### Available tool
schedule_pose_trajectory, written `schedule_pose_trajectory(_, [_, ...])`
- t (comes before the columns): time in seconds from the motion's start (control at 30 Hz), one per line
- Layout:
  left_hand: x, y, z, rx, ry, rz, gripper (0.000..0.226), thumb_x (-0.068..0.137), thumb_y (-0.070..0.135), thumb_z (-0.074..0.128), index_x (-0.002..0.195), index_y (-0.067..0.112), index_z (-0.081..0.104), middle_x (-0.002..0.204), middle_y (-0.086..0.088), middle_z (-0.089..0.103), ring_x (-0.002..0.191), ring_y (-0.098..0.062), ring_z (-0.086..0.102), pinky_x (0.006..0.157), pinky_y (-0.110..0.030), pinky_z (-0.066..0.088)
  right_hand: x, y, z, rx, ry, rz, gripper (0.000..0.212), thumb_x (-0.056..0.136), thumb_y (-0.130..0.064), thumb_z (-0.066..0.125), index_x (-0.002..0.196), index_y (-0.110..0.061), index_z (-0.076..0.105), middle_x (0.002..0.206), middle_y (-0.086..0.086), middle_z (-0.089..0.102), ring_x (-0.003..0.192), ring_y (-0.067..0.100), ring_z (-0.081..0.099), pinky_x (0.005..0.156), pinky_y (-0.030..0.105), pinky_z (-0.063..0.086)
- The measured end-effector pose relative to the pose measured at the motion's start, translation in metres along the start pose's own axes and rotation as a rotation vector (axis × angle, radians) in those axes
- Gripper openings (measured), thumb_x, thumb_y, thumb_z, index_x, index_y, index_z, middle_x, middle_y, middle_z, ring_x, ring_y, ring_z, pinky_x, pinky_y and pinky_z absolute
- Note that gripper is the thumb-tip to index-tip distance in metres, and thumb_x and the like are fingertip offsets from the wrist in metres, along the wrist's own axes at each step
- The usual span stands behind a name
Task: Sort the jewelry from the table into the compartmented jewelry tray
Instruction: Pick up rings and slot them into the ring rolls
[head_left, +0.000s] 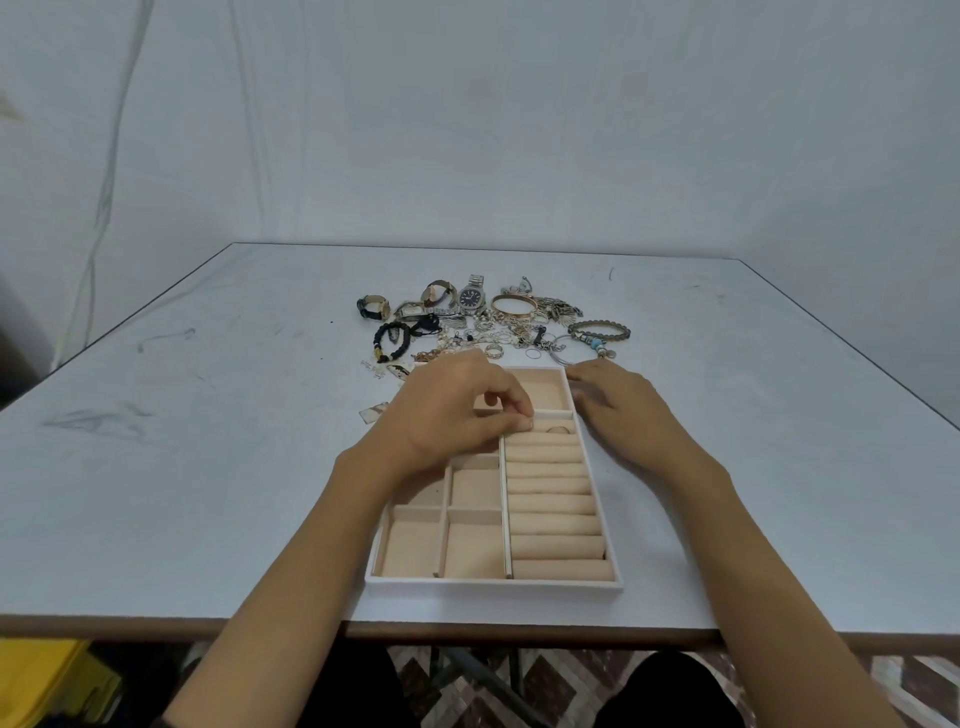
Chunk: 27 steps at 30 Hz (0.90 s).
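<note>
The left hand (452, 410) had its fingers curled, tips pinched together at the far end of the padded ring rolls (553, 514); whether they held anything I could not tell. The right hand (618, 405) lay relaxed and flat against the right wall of the beige compartmented jewelry tray (493, 584). One small ring (558, 430) sat between the farthest rolls. The mixed heap of watches, bracelets and rings (488, 322) lay on the pale grey table (208, 467) just beyond the tray.
</note>
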<state>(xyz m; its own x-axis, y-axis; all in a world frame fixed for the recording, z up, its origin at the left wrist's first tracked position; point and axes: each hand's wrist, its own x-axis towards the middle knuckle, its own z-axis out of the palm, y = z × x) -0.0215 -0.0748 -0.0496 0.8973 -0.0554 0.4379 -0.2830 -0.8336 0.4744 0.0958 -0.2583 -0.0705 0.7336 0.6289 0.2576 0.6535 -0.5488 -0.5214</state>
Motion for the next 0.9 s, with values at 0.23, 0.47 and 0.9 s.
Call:
schedule_pose_trajectory(0.23, [0.001, -0.007, 0.001, -0.004, -0.042, 0.009, 0.020, 0.079, 0.049, 0.064, 0.088, 0.036, 0.076, 0.085, 0.016, 0.071, 0.086, -0.006, 0.057, 0.077, -0.041, 0.049, 0.001, 0.001, 0.011, -0.066, -0.004, -0.013, 0.030, 0.100, -0.011, 0.041, 0.118, -0.011, 0.063, 0.122, 0.004, 0.053, 0.107, 0.021, 0.052, 0.103, 0.046, 0.035])
schedule_pose_trajectory(0.47, [-0.002, -0.006, -0.003, 0.049, -0.076, 0.062, 0.019, 0.083, 0.041, 0.060, 0.093, 0.035, 0.076, 0.086, 0.017, 0.069, 0.083, -0.002, 0.053, 0.073, -0.036, 0.049, -0.003, -0.001, 0.015, -0.195, -0.037, -0.027, 0.035, 0.103, -0.016, 0.031, 0.126, -0.012, 0.057, 0.132, 0.004, 0.048, 0.115, 0.021, 0.049, 0.113, 0.048, 0.022])
schedule_pose_trajectory(0.9, [-0.003, -0.001, -0.005, 0.034, -0.077, 0.090, 0.022, 0.082, 0.046, 0.061, 0.091, 0.034, 0.077, 0.085, 0.018, 0.068, 0.083, -0.005, 0.053, 0.072, -0.040, 0.048, -0.003, -0.005, 0.015, -0.273, -0.089, 0.041, 0.045, 0.105, -0.027, 0.022, 0.148, -0.017, 0.034, 0.157, 0.003, 0.027, 0.147, 0.016, 0.018, 0.119, 0.040, 0.010])
